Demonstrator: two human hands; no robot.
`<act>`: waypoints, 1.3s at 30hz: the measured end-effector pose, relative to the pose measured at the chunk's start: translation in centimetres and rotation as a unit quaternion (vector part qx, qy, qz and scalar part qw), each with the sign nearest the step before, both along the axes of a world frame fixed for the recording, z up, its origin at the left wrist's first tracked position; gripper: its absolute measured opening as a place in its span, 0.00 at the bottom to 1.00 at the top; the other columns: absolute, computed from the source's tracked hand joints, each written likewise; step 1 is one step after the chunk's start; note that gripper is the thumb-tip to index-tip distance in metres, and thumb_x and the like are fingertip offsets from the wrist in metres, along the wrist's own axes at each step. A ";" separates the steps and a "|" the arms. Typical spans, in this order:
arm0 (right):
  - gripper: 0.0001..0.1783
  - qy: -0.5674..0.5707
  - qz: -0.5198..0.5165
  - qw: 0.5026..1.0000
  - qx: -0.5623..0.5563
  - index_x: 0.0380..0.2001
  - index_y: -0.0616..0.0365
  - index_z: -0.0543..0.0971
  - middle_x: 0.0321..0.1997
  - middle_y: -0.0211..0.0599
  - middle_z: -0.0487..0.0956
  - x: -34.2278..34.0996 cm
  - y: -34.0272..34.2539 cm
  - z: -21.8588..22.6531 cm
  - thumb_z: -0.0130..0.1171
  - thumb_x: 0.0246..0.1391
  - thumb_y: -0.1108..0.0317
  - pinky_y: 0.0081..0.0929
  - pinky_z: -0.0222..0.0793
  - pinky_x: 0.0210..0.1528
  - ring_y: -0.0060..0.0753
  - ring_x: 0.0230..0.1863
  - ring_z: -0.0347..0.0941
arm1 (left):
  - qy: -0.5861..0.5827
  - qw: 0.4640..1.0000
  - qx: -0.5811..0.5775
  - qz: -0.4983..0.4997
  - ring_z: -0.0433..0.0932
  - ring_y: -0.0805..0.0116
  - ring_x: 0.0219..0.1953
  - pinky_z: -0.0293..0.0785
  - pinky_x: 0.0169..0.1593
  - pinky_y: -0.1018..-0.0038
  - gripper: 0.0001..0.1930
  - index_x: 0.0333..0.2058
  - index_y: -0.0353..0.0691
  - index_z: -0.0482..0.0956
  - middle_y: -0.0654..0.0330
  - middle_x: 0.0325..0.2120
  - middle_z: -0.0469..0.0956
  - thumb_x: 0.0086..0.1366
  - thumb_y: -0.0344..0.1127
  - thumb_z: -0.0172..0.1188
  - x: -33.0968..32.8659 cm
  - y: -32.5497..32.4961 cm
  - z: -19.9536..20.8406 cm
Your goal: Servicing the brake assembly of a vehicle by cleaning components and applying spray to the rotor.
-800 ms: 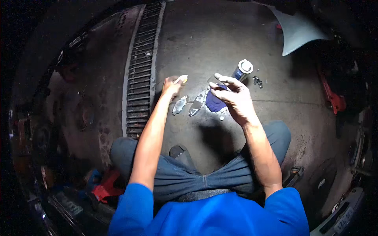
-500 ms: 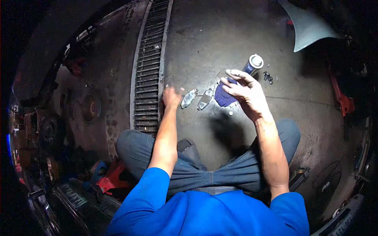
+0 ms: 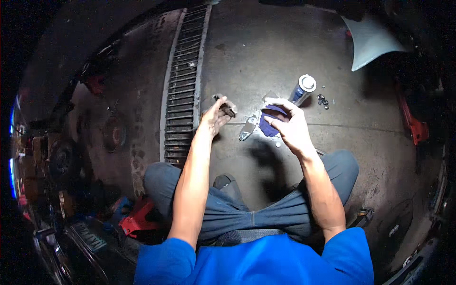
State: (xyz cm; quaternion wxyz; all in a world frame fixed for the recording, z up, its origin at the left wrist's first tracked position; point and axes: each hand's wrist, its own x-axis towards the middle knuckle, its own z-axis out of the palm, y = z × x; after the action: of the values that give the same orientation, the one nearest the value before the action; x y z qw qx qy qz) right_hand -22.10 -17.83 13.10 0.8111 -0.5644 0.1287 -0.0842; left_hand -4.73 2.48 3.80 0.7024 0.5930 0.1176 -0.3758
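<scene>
My left hand [image 3: 214,119] is raised over the floor beside the drain grate, its fingers and thumb closed on a dark brake pad [image 3: 229,109]. A second brake pad [image 3: 248,128] lies on the floor between my two hands. To the right, my right hand [image 3: 293,128] is held up with its fingers curled. At its fingertips is a small, thin grey piece [image 3: 271,95] whose material I cannot make out. Behind those fingers a purple cloth or glove [image 3: 269,128] rests on something white, partly hidden by the hand.
A can with a white top [image 3: 307,84] stands beyond my right hand, with several dark bolts [image 3: 323,101] beside it. A small white cap [image 3: 278,145] lies near the cloth. The metal drain grate [image 3: 182,90] runs along my left. Red metal stands [image 3: 414,121] are at the right.
The left one of two brake pads on the floor has been picked up by my left hand, which has come right from the grate. My right hand has shifted slightly left and lower.
</scene>
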 end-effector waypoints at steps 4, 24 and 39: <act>0.28 -0.063 0.016 0.993 -0.103 0.55 0.58 0.76 0.55 0.40 0.79 0.3 2.4 0.9 0.46 0.49 0.87 0.30 0.74 0.58 0.33 0.57 0.76 | -0.085 0.995 0.046 0.006 0.81 0.72 0.30 0.76 0.42 0.72 0.12 0.34 0.47 0.80 0.65 0.29 0.83 0.66 0.49 0.62 -3.2 -0.4 9.8; 0.33 -0.137 0.035 0.870 -0.472 0.52 0.51 0.79 0.65 0.49 0.69 0.3 4.3 3.6 0.51 0.40 0.89 0.39 0.72 0.59 0.51 0.61 0.73 | -0.127 0.991 0.028 0.040 0.81 0.79 0.25 0.73 0.31 0.82 0.15 0.28 0.47 0.83 0.67 0.24 0.83 0.62 0.52 0.64 -6.0 0.3 10.2; 0.31 -0.138 0.041 0.871 -0.470 0.48 0.52 0.80 0.67 0.48 0.67 0.4 4.1 3.5 0.49 0.40 0.91 0.40 0.75 0.60 0.52 0.62 0.73 | -0.138 0.980 0.042 0.135 0.82 0.70 0.23 0.81 0.26 0.77 0.24 0.30 0.35 0.75 0.55 0.27 0.82 0.52 0.48 0.78 -6.3 -0.2 10.5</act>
State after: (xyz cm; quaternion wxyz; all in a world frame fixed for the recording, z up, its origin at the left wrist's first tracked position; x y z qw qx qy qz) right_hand -21.70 -13.69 16.63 0.4624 -0.8663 -0.0626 -0.1784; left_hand -11.05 2.29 14.29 0.7309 0.6464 0.1144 -0.1868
